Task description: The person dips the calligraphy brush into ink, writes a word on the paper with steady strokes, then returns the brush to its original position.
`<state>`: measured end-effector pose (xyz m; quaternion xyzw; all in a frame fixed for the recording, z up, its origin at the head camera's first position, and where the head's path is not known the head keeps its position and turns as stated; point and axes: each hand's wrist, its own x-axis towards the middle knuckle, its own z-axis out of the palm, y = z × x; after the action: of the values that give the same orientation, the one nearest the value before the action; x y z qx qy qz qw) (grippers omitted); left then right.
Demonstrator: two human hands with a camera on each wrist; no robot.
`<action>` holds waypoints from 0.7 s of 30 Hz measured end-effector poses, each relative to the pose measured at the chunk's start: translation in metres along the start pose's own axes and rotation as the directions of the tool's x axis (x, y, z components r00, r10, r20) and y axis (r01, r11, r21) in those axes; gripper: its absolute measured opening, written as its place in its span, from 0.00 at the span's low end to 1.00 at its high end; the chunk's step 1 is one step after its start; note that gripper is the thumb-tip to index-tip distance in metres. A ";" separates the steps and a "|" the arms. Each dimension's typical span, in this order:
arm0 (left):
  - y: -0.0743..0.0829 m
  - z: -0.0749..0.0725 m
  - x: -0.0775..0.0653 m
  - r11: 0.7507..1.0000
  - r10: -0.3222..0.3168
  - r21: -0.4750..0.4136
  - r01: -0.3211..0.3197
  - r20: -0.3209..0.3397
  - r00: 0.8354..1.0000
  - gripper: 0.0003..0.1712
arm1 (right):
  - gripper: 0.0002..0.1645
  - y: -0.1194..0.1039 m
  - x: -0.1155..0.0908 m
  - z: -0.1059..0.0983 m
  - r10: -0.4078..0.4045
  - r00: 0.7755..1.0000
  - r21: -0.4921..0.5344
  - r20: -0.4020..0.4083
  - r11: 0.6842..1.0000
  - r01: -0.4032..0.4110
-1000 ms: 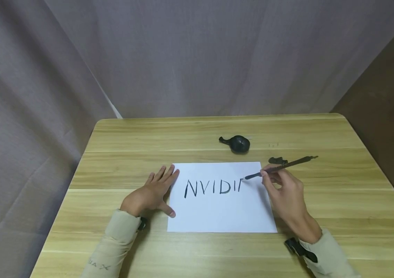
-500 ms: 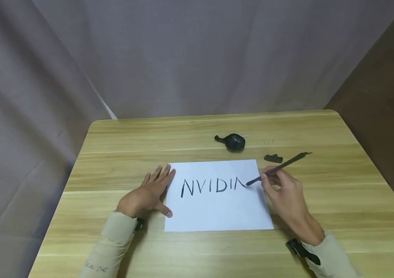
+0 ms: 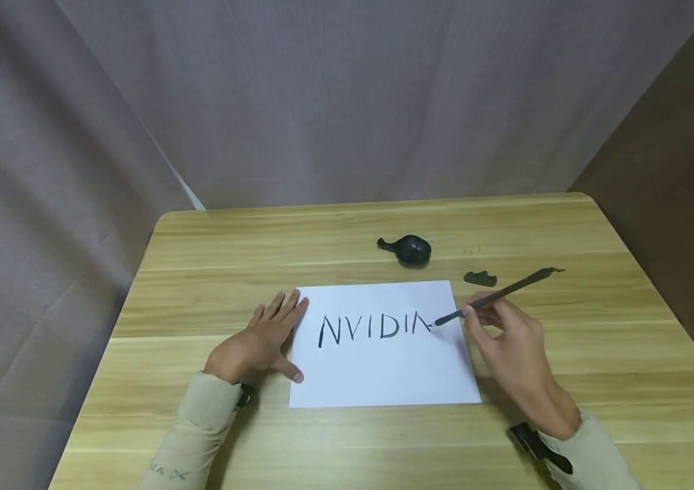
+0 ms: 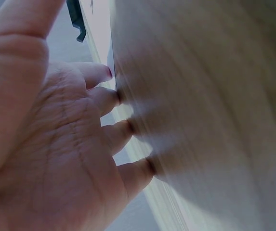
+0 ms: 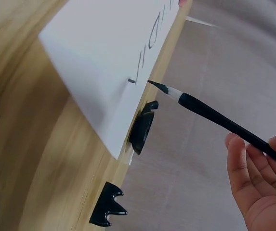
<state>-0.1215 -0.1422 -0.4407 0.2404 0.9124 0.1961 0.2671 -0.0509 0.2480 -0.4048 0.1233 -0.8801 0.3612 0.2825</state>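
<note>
My right hand pinches a dark calligraphy brush between thumb and fingers. The bristle tip points left, near the end of the last stroke; in the right wrist view the black brush tip is raised off the paper. On the white sheet of paper, black strokes read NVIDI, then two slanted lines joined at the top. My left hand lies spread at the sheet's left side, thumb and fingertips at its edge. The left wrist view shows its palm and fingers against the tabletop.
Behind the paper is a black rounded dish with a short handle or spout. A black wavy-topped brush rest lies beyond the right hand. The wooden table ends at a grey curtain.
The brush has drawn a second slanted stroke, down and to the right from the top of the last line. Its tip has then lifted, and my right hand has shifted slightly right. The left hand stays put.
</note>
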 end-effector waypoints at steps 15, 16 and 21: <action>0.000 0.001 0.002 1.000 -0.005 0.004 0.005 0.007 1.000 0.82 | 0.11 0.005 0.003 0.020 0.036 0.999 0.052 0.005 0.998 -0.036; 0.000 0.001 0.002 1.000 -0.006 0.005 0.006 0.007 1.000 0.82 | 0.11 0.005 0.003 0.020 0.035 0.999 0.050 0.007 0.998 -0.036; 0.000 -0.001 0.002 1.000 -0.015 0.009 0.014 0.010 1.000 0.82 | 0.10 0.005 0.003 0.021 0.040 0.999 0.038 0.018 0.998 -0.041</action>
<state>-0.1234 -0.1412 -0.4408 0.2359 0.9136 0.1889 0.2719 -0.0645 0.2367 -0.4182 0.1140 -0.8776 0.3826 0.2653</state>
